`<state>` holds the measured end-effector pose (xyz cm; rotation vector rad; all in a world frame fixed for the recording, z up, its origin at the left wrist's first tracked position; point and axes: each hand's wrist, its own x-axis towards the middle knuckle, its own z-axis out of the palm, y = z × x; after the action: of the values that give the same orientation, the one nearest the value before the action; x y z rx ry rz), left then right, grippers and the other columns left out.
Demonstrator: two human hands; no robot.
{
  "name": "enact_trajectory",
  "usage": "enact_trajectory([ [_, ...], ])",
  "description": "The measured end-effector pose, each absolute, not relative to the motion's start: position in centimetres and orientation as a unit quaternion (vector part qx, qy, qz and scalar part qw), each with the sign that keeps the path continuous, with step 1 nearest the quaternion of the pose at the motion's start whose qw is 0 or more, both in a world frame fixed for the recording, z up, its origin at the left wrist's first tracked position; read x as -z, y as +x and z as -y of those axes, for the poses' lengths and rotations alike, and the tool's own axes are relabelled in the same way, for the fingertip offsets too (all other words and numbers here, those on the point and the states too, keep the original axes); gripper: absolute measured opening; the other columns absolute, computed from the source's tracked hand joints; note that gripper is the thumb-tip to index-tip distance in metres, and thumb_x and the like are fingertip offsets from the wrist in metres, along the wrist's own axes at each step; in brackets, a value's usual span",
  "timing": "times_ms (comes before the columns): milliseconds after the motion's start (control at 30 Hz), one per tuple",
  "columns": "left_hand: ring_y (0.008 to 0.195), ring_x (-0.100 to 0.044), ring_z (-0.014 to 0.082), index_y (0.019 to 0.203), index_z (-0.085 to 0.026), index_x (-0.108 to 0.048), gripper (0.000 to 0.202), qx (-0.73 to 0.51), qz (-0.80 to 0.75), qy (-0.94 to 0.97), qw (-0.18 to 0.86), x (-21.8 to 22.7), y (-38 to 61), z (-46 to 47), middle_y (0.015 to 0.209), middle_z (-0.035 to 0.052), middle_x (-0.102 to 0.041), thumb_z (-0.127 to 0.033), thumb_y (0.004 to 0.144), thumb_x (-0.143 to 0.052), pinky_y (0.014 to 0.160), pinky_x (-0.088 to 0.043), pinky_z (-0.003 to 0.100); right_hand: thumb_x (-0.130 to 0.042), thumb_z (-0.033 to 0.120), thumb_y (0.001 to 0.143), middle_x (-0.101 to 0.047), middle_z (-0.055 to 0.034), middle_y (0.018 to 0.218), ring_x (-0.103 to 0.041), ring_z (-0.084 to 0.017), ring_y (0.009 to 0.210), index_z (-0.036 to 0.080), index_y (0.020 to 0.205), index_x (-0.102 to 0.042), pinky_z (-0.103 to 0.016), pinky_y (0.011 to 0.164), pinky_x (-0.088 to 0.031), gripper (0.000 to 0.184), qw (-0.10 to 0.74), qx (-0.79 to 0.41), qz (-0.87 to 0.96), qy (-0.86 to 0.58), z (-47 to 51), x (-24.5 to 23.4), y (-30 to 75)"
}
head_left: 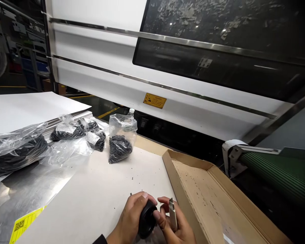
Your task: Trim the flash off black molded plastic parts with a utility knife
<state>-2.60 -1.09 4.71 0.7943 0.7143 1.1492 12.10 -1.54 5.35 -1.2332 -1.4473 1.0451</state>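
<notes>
My left hand (129,218) is closed around a black, rounded, hollow-looking part (146,223), low in the middle of the head view. A thin dark tip sticks out behind its fingers. My right hand (181,228) grips a utility knife (173,215) with its blade end pointing up. The right thumb rests at the edge of the black part, and the index finger is bent above it. Both hands are over the white board (91,196), where small black scraps lie scattered. The underside of the black part is hidden.
A shallow cardboard tray (200,203) with black scraps stands at the right. Transparent bags of small black parts (120,149) sit at the back, with a larger bag (17,152) at left by stacked white sheets (33,108). Beyond are a white machine (99,71) and a green conveyor (279,173).
</notes>
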Motion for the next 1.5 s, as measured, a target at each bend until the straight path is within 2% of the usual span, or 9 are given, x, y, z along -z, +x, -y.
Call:
enact_trajectory([
  [67, 0.067, -0.058, 0.0197, 0.108, -0.015, -0.060, 0.057, -0.513, -0.317, 0.350, 0.717, -4.6, -2.7, 1.1, 0.082, 0.0072, -0.059, -0.065, 0.083, -0.051, 0.061, -0.051, 0.033, -0.072, 0.056, 0.081, -0.061, -0.0040, 0.083, -0.061, -0.024, 0.078, 0.021, 0.103, -0.065, -0.025, 0.069, -0.053, 0.042, 0.447, -0.438, 0.601, -0.497, 1.4, -5.3, 12.5],
  [167, 0.089, -0.062, 0.0246, 0.121, -0.016, -0.057, 0.058, -0.525, -0.341, 0.343, 0.700, -4.2, -2.7, 1.2, 0.098, 0.0102, -0.064, -0.061, 0.084, -0.054, 0.082, -0.051, 0.036, -0.071, 0.051, 0.083, -0.061, -0.0034, 0.086, -0.061, -0.022, 0.078, 0.022, 0.099, -0.069, -0.025, 0.070, -0.051, 0.033, 0.436, -0.437, 0.624, -0.480, 1.4, -5.6, 12.6],
  [333, 0.110, -0.058, 0.0269, 0.113, -0.015, -0.065, 0.048, -0.525, -0.335, 0.374, 0.687, -3.9, -2.6, 1.3, 0.114, 0.0105, -0.064, -0.055, 0.090, -0.048, 0.100, -0.045, 0.037, -0.070, 0.040, 0.087, -0.061, -0.0026, 0.098, -0.061, -0.022, 0.091, 0.025, 0.101, -0.068, -0.025, 0.079, -0.049, 0.020, 0.454, -0.455, 0.630, -0.435, 1.4, -5.8, 12.6],
  [567, 0.108, -0.059, 0.0239, 0.109, -0.018, -0.069, 0.043, -0.523, -0.358, 0.412, 0.654, -4.1, -2.6, 1.4, 0.114, 0.0066, -0.066, -0.051, 0.092, -0.047, 0.096, -0.045, 0.030, -0.062, 0.027, 0.092, -0.058, -0.0019, 0.104, -0.056, -0.021, 0.101, 0.023, 0.104, -0.061, -0.026, 0.088, -0.043, 0.013, 0.465, -0.411, 0.653, -0.435, 2.4, -5.5, 12.1],
  [800, 0.108, -0.058, 0.0204, 0.112, -0.019, -0.067, 0.039, -0.523, -0.397, 0.433, 0.617, -3.7, -2.0, 2.1, 0.115, 0.0031, -0.066, -0.046, 0.093, -0.047, 0.094, -0.043, 0.025, -0.049, 0.020, 0.089, -0.049, -0.0029, 0.090, -0.053, -0.020, 0.085, 0.019, 0.089, -0.052, -0.027, 0.072, -0.044, 0.003, 0.516, -0.327, 0.643, -0.462, 3.0, -4.8, 10.2],
  [1133, 0.095, -0.058, 0.0186, 0.106, -0.020, -0.066, 0.037, -0.540, -0.435, 0.404, 0.596, -2.7, -1.6, 1.9, 0.106, 0.0009, -0.066, -0.048, 0.091, -0.048, 0.089, -0.042, 0.025, -0.037, 0.009, 0.083, -0.042, -0.0033, 0.090, -0.050, -0.018, 0.077, 0.021, 0.083, -0.045, -0.025, 0.063, -0.049, 0.014, 0.526, -0.295, 0.632, -0.486, 2.8, -4.1, 8.8],
  [1233, 0.092, -0.058, 0.0181, 0.103, -0.019, -0.066, 0.035, -0.546, -0.442, 0.408, 0.583, -2.6, -1.5, 1.9, 0.106, 0.0011, -0.066, -0.046, 0.091, -0.047, 0.090, -0.042, 0.026, -0.035, 0.007, 0.083, -0.041, -0.0029, 0.091, -0.051, -0.017, 0.074, 0.021, 0.084, -0.042, -0.026, 0.062, -0.048, 0.016, 0.525, -0.279, 0.635, -0.493, 2.6, -3.5, 8.4],
  [1367, 0.105, -0.056, 0.0191, 0.104, -0.019, -0.065, 0.034, -0.561, -0.462, 0.408, 0.554, -2.5, -1.4, 2.0, 0.112, 0.0013, -0.064, -0.044, 0.090, -0.047, 0.090, -0.042, 0.024, -0.035, 0.002, 0.078, -0.040, -0.0011, 0.089, -0.050, -0.017, 0.070, 0.022, 0.082, -0.040, -0.026, 0.058, -0.041, 0.021, 0.508, -0.242, 0.633, -0.532, 2.4, -3.2, 7.9],
  [1500, 0.102, -0.059, 0.0182, 0.101, -0.019, -0.066, 0.032, -0.583, -0.447, 0.338, 0.588, -2.3, -1.5, 1.6, 0.109, 0.0003, -0.066, -0.044, 0.088, -0.053, 0.088, -0.046, 0.024, -0.046, 0.004, 0.080, -0.044, 0.0000, 0.096, -0.052, -0.017, 0.075, 0.022, 0.089, -0.048, -0.027, 0.063, -0.041, 0.020, 0.481, -0.251, 0.644, -0.539, 2.3, -3.4, 8.2],
])
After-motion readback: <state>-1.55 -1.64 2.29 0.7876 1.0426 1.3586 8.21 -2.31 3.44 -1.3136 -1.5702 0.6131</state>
